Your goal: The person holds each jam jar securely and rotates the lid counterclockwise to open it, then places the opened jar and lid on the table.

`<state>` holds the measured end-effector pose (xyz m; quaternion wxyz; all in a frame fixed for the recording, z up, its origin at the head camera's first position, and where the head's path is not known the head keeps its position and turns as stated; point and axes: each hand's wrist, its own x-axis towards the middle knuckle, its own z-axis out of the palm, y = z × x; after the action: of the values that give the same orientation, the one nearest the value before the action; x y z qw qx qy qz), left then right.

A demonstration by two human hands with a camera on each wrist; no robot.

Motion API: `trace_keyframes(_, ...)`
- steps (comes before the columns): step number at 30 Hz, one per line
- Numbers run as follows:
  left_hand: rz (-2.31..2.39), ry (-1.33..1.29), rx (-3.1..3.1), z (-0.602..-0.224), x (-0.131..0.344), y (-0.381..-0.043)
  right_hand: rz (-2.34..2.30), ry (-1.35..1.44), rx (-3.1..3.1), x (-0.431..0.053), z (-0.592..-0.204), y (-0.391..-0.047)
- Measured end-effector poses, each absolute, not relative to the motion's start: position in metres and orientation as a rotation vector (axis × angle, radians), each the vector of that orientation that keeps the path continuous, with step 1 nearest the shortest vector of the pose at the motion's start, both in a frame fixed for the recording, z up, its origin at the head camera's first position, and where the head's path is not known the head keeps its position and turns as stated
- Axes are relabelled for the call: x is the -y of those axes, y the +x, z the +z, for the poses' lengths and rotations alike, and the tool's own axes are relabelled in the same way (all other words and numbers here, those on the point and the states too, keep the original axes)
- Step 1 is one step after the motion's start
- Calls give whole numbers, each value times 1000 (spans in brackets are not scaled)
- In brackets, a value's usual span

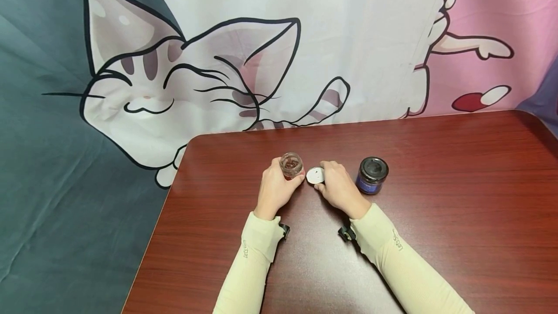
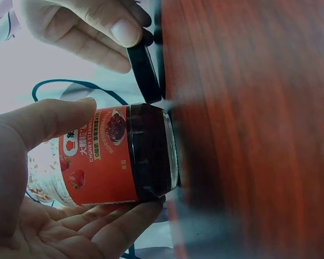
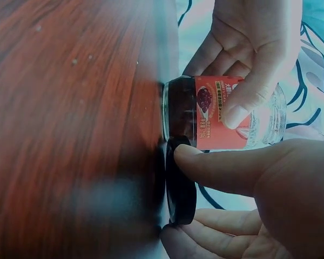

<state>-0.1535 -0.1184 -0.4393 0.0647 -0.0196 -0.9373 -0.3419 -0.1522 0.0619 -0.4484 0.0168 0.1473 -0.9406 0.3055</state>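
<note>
My left hand (image 1: 274, 187) grips a strawberry jam jar (image 1: 291, 163) that stands upright on the table without a lid. In the left wrist view its red label (image 2: 100, 162) reads "chunky strawberry", with dark jam at the bottom and smeared clear glass above. Thumb and fingers wrap the jar from opposite sides. Just right of it, my right hand (image 1: 341, 187) pinches the lid (image 1: 315, 176) by its edge, white inner side up. From the right wrist view, the lid's black outside (image 3: 179, 186) is close over the tabletop, right beside the jar's base.
A second jar (image 1: 372, 174), dark with a black lid and blue label, stands to the right of my right hand. The reddish-brown wooden table (image 1: 457, 217) has its left edge beyond my left arm. Behind it hangs a cloth (image 1: 370, 38) printed with cartoon cats.
</note>
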Motion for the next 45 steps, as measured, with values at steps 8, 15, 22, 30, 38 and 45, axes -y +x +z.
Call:
trace_keyframes(8, -1036, -52, 2836, -439, 118, -152, 900, 490, 2905, -63, -450, -151)
trace_keyframes(15, -1034, -54, 2827, -440, 118, -153, 873, 497, 2906, -63, -452, -150)
trace_keyframes(22, -1038, -45, 2831, -439, 117, -153, 853, 490, 2912, -63, -453, -150)
trace_keyframes(30, -1035, -52, 2832, -438, 117, -152, 849, 492, 2909, -63, -454, -150)
trace_keyframes(38, -1027, -48, 2826, -440, 118, -153, 875, 480, 2924, -62, -454, -150)
trace_keyframes(45, -1033, -65, 2834, -440, 119, -153, 917, 486, 2917, -63, -454, -150)
